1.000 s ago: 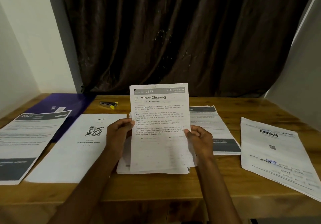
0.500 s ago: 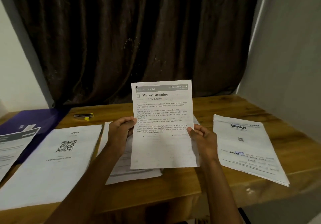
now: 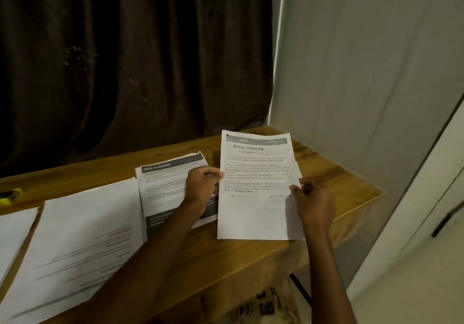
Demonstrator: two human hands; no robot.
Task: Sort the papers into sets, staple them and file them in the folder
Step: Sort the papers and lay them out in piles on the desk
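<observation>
Above the table's right end, a limp sheet (image 3: 256, 210) (best held mid-edge) is pinched by the left hand (image 3: 200, 188) and right hand (image 3: 311, 203).

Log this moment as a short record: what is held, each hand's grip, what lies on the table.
held: Mirror Cleaning sheet, upright over the table's right end
left hand: grip pinches the sheet's left edge
right hand: grip pinches the sheet's right edge
left of sheet: stack with a dark header band, lying flat
further left: blurred paper, text unreadable
far left edge: yellow and black stapler, only partly in view
behind: dark curtain
folder: not in view
</observation>
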